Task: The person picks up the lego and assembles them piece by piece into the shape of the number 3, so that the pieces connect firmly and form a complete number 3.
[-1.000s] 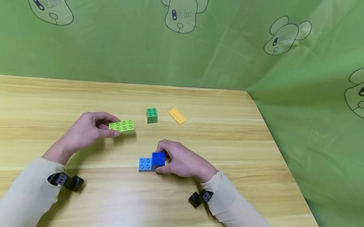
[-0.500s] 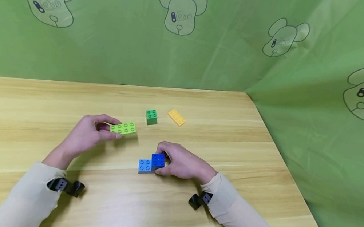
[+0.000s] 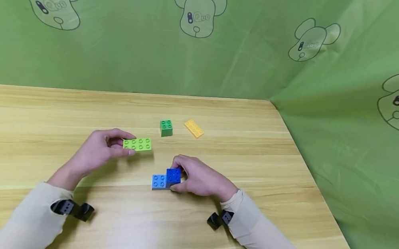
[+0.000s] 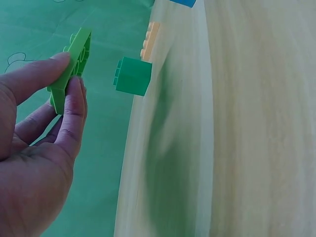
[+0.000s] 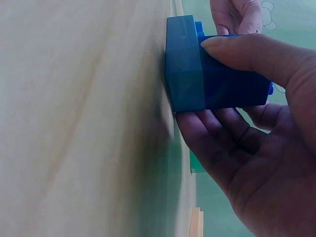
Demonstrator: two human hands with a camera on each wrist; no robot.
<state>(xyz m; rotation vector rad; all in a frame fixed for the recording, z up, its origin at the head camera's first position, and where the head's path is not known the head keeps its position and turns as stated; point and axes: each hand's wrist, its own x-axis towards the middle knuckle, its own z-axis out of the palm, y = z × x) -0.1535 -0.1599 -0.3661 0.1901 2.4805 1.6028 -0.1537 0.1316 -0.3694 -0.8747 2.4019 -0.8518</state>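
Note:
A lime-green block (image 3: 141, 144) with two rows of studs is pinched by its left end in my left hand (image 3: 97, 152), held above the table; the left wrist view shows this lime block (image 4: 74, 64) between thumb and fingers. My right hand (image 3: 203, 177) grips a dark blue block (image 3: 173, 175), which sits on the right part of a light blue block (image 3: 159, 182). In the right wrist view, the thumb lies on the dark blue block (image 5: 232, 79), and the fingertips touch the light blue block (image 5: 185, 64) from the other side.
A green block (image 3: 166, 128) and a flat orange-yellow plate (image 3: 194, 128) lie farther back on the wooden table (image 3: 238, 132). A green cloth (image 3: 127, 53) with printed outline figures hangs behind and to the right.
My left hand has moved slightly right and toward the front edge with the lime block, which is turned a little. My right hand keeps its grip on the dark blue block in the same place.

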